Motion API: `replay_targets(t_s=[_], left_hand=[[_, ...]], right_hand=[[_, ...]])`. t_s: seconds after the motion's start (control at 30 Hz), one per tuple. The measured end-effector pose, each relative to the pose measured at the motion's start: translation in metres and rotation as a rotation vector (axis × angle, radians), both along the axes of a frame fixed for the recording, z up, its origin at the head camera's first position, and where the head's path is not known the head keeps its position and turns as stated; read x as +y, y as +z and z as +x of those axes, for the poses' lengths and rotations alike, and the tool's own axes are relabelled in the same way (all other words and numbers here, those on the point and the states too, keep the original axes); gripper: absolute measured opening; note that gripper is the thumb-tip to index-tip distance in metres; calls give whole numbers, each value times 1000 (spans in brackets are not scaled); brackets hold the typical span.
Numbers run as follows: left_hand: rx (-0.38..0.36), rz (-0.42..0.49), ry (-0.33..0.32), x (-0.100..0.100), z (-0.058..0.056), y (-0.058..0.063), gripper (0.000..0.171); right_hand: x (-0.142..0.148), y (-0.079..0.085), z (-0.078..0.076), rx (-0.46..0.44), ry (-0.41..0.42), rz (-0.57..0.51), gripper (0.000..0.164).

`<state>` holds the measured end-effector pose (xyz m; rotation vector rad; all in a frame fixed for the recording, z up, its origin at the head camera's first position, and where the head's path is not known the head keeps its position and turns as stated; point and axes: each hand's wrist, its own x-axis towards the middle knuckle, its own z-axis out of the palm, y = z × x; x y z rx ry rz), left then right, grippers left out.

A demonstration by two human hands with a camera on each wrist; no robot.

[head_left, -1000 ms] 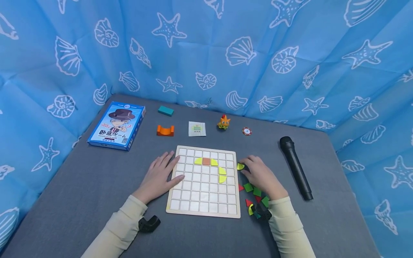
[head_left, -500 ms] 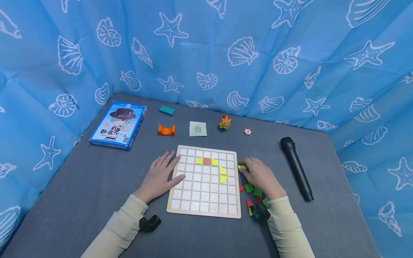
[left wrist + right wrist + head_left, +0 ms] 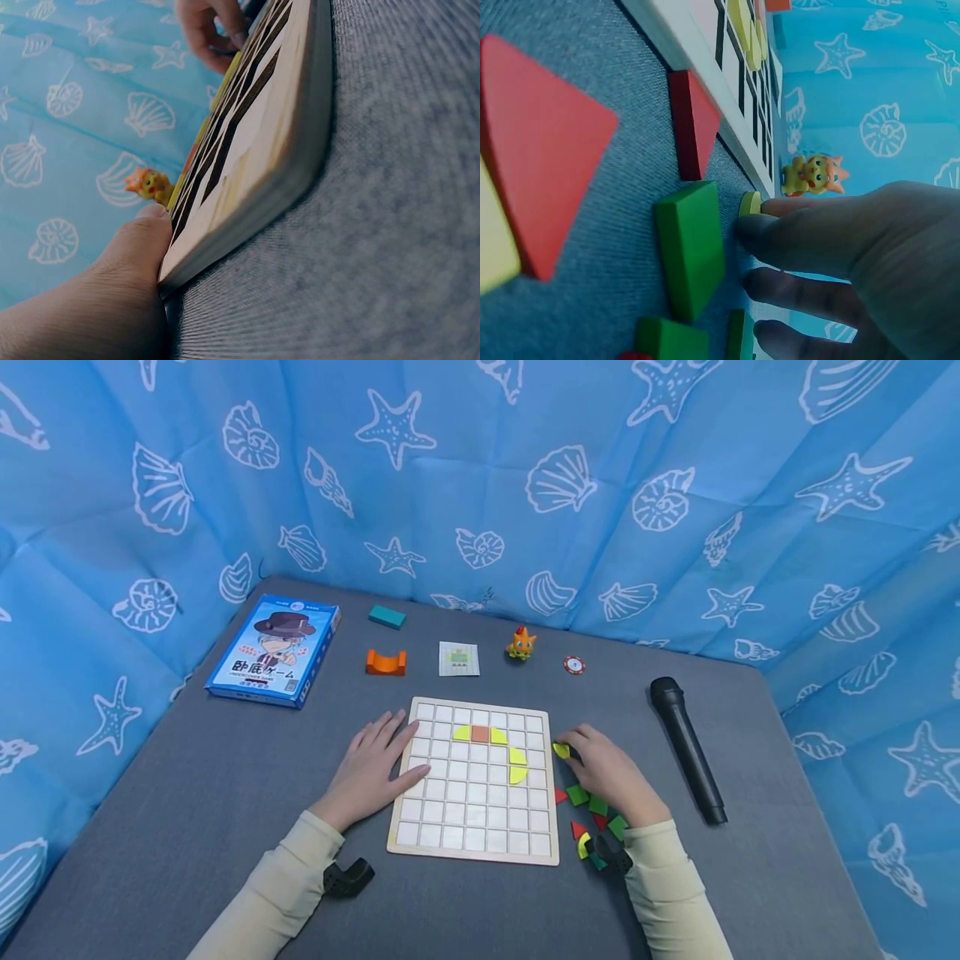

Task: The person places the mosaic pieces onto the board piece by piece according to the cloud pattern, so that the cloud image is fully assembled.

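A wooden grid board (image 3: 453, 818) lies mid-table, with several yellow quarter-circle blocks (image 3: 517, 774) and an orange-brown square block (image 3: 480, 734) in its upper cells. My left hand (image 3: 371, 768) rests on the board's left edge, fingers spread and straight. Just off the right edge, my right hand (image 3: 607, 772) pinches a yellow quarter-circle block (image 3: 561, 750) between thumb and fingers; the right wrist view shows only part of this held block (image 3: 750, 202). Green blocks (image 3: 694, 251) and red triangular blocks (image 3: 544, 142) lie loose below that hand.
A black microphone (image 3: 688, 752) lies to the right. Along the back are a blue game box (image 3: 270, 652), a teal block (image 3: 387, 617), an orange arch-shaped block (image 3: 386, 663), a small printed card (image 3: 458, 659), a toy figure (image 3: 521, 644) and a poker chip (image 3: 574, 665).
The yellow block in my right hand has turned between the fingers, beside the board's right edge. My left hand has stayed in place on the board.
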<state>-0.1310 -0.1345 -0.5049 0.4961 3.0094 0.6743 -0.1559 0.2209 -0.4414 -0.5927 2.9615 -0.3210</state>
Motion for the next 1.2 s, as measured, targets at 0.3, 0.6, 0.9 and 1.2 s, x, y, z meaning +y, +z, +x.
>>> replay_targets(t_s=[0.3, 0.6, 0.9, 1.2], left_hand=[[-3, -1, 1, -1, 1, 1, 77], [0, -7, 1, -1, 1, 1, 77], [45, 10, -1, 0, 2, 0, 76], [21, -8, 2, -1, 1, 0, 76]], right_hand=[[1, -1, 0, 6, -21, -13, 32], [-20, 13, -1, 106, 52, -45, 31], [-66, 14, -3, 129, 175, -63, 30], [-110, 7, -4, 188, 345, -87, 27]])
